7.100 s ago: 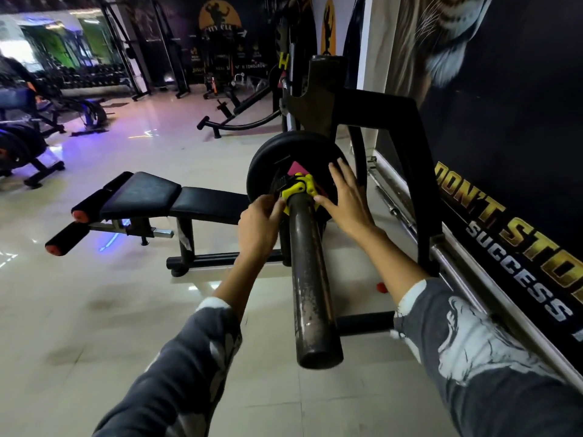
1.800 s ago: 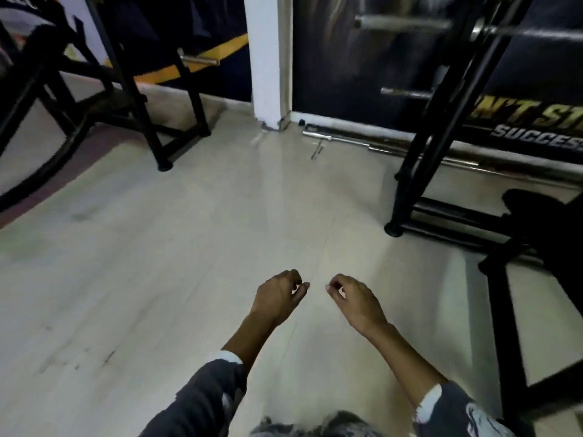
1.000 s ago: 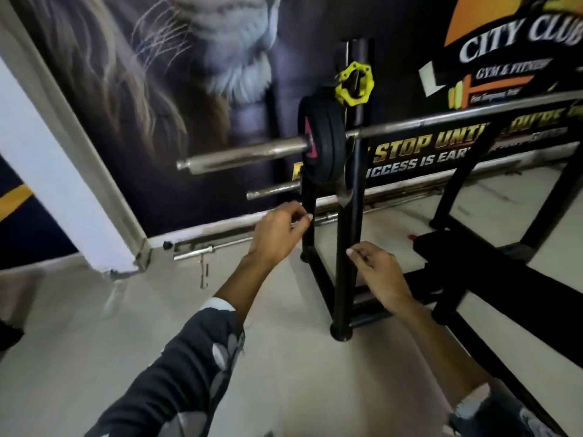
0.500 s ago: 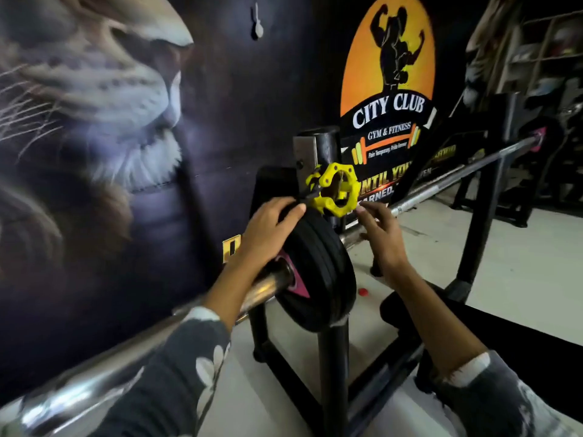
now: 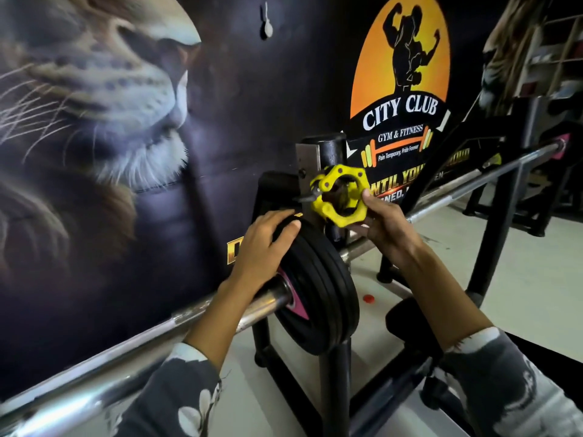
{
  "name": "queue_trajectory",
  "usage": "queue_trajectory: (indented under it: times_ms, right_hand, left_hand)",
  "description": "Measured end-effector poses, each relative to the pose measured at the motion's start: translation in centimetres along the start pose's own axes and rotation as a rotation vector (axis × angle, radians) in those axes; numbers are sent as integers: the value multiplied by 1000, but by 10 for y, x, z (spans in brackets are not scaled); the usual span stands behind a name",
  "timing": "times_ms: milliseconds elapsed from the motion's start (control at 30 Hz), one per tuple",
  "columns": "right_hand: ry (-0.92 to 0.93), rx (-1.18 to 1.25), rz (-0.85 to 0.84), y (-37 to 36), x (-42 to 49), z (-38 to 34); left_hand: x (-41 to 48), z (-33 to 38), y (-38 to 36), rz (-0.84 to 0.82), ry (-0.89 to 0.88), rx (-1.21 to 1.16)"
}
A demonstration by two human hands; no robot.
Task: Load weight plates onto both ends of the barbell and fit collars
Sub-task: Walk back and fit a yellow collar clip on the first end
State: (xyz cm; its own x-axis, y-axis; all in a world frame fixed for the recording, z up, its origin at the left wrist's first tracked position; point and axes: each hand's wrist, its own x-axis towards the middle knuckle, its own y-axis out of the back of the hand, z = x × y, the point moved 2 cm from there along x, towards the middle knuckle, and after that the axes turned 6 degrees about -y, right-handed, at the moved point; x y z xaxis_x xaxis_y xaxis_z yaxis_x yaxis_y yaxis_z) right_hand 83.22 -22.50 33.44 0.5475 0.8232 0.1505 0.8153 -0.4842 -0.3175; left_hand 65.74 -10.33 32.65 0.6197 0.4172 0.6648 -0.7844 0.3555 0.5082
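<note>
Right hand (image 5: 388,228) grips yellow collar (image 5: 342,200) at rack upright (image 5: 328,152); left hand (image 5: 268,244) rests flat on plate (image 5: 321,288), already on barbell (image 5: 142,345). We judge this end's collar unfitted; far end unclear.

One barbell (image 5: 126,354), one collar (image 5: 340,197), one red cap (image 5: 368,298), one left hand (image 5: 265,247), one right hand (image 5: 389,230).

Bright yellow collar (image 5: 342,198) with dark dots, black ribbed weight plates (image 5: 318,288) with a pink centre, silvery chrome barbell (image 5: 126,351), black rack (image 5: 336,389), dark grey sleeves (image 5: 176,402) with white flower print, tawny lion mural (image 5: 94,105), orange-and-black logo (image 5: 400,52), red cap (image 5: 368,298) on pale floor (image 5: 536,279)
</note>
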Motion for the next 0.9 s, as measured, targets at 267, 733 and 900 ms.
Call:
queue_trajectory:
  times_ms: [267, 733, 900]
  right_hand:
    - [129, 120, 179, 14, -65, -19]
    - [215, 145, 784, -3, -224, 52]
    - [143, -3, 827, -55, -264, 86]
  left_hand:
    - [-20, 47, -7, 225, -2, 13]
    - [-108, 99, -89, -433, 305, -1036]
    - [-160, 84, -61, -489, 399, -1248]
